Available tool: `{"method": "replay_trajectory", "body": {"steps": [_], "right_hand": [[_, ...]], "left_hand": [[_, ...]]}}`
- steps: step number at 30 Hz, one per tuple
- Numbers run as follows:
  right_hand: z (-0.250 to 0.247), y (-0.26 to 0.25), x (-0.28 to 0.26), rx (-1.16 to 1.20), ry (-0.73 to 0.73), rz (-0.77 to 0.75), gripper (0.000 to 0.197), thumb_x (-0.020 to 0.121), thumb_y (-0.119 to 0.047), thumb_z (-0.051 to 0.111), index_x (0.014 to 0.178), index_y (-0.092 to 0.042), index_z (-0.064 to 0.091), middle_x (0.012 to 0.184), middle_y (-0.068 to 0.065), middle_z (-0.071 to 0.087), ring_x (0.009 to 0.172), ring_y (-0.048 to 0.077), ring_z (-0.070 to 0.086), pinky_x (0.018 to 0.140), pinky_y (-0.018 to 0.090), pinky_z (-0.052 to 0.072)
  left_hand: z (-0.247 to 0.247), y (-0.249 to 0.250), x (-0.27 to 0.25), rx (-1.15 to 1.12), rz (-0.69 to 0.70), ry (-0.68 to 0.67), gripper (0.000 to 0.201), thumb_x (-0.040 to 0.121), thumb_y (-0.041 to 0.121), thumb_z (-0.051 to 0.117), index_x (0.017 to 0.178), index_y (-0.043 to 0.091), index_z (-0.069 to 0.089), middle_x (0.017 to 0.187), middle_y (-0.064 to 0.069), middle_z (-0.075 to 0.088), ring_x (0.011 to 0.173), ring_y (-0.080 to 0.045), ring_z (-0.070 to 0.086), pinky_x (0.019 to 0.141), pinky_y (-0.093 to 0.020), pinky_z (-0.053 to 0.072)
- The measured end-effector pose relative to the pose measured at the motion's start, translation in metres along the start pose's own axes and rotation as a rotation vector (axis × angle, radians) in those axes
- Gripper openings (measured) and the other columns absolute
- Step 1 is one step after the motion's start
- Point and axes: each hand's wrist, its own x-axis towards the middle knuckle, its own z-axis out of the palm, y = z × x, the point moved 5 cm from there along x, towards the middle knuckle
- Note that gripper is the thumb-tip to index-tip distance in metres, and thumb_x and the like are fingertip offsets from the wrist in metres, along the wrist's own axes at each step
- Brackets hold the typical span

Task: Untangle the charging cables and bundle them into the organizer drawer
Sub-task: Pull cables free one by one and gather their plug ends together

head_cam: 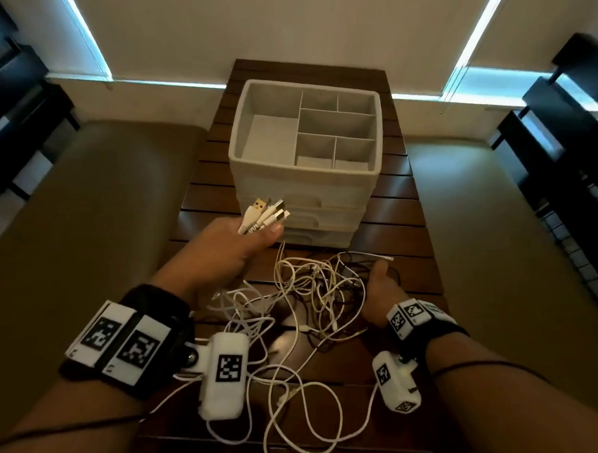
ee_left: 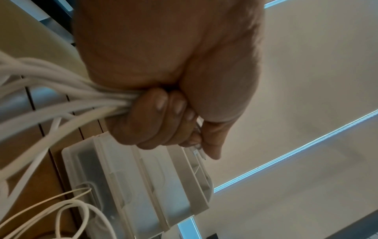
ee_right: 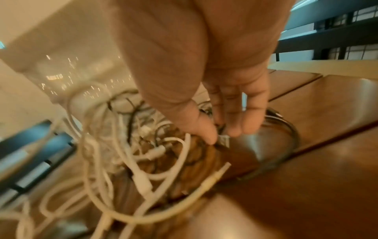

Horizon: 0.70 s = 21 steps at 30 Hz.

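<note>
Nearest, on slatted wooden counter (head_cam: 407, 228): tangled charging cables (head_cam: 314, 287), white, cream and black. Right hand (head_cam: 379, 291) down in the tangle, thumb and fingers pinching 1 connector (ee_right: 224, 139). Left hand (head_cam: 236, 242) fisted round cable ends, 4 USB plugs (head_cam: 268, 212) sticking out. Farther back: organizer (head_cam: 305, 164), drawers closed, 6 top compartments holding nothing.
</note>
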Motion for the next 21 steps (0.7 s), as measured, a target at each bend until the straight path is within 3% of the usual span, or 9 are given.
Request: {"method": "replay_trajectory", "body": {"steps": [4,8,11,12,14,18,21], "right_hand": [[0.019,0.01,-0.003,-0.087,0.06,-0.04,0.044,0.088,-0.021,0.059,0.12,-0.007,0.031,0.108,0.019,0.064,0.094,0.037,0.064,0.078,0.043,0.053],[0.014,0.009,-0.008,-0.058,0.064,-0.035,0.035,0.087,-0.021,0.058,0.114,-0.009,0.041,0.106,0.015,0.062,0.096,0.037,0.063,0.075,0.038,0.049],[-0.017,-0.01,-0.014,-0.174,0.069,-0.111,0.007,0.086,-0.019,0.054,0.083,-0.014,0.054,0.098,0.012,0.067,0.091,0.03,0.065,0.067,0.028,0.044],[-0.03,-0.019,-0.018,-0.231,0.07,-0.15,0.014,0.087,-0.017,0.052,0.073,-0.015,0.054,0.095,0.012,0.069,0.089,0.028,0.066,0.066,0.027,0.043],[-0.06,-0.036,-0.033,-0.266,0.067,-0.204,0.014,0.089,-0.015,0.055,0.077,-0.011,0.062,0.095,0.008,0.068,0.091,0.025,0.065,0.069,0.028,0.047],[-0.115,-0.065,-0.067,0.077,0.074,-0.329,0.008,0.092,-0.018,0.059,0.088,-0.015,0.064,0.089,-0.001,0.067,0.086,0.017,0.064,0.077,0.033,0.051],[-0.133,-0.083,-0.084,0.419,0.043,-0.379,0.006,0.092,-0.011,0.06,0.088,-0.011,0.064,0.079,0.004,0.068,0.069,0.013,0.069,0.064,0.029,0.058]], "left_hand": [[0.002,-0.001,0.003,0.029,0.028,0.012,0.03,0.091,0.04,0.063,0.073,0.019,0.05,0.05,0.004,0.031,0.043,-0.01,0.025,0.048,-0.026,0.022],[0.001,0.004,0.006,0.074,0.089,0.039,0.032,0.093,0.036,0.061,0.068,0.018,0.052,0.04,0.01,0.04,0.035,-0.001,0.034,0.04,-0.017,0.029],[-0.001,0.004,0.01,0.075,0.136,0.06,0.031,0.091,0.037,0.064,0.069,0.018,0.053,0.045,0.01,0.036,0.039,-0.004,0.03,0.044,-0.024,0.026],[-0.002,0.004,0.011,0.058,0.149,0.069,0.031,0.09,0.036,0.066,0.068,0.019,0.053,0.046,0.01,0.036,0.04,-0.005,0.03,0.046,-0.025,0.025],[0.001,0.004,0.013,0.025,0.172,0.073,0.031,0.089,0.032,0.069,0.064,0.021,0.054,0.044,0.011,0.038,0.039,-0.004,0.031,0.048,-0.027,0.025],[0.013,0.006,0.015,-0.056,0.179,0.023,0.03,0.088,0.026,0.071,0.06,0.029,0.062,0.047,0.012,0.038,0.041,-0.005,0.031,0.047,-0.024,0.026],[0.025,0.007,0.014,-0.156,0.158,-0.058,0.03,0.088,0.02,0.069,0.06,0.03,0.064,0.05,0.009,0.036,0.041,-0.006,0.03,0.041,-0.02,0.027]]}}
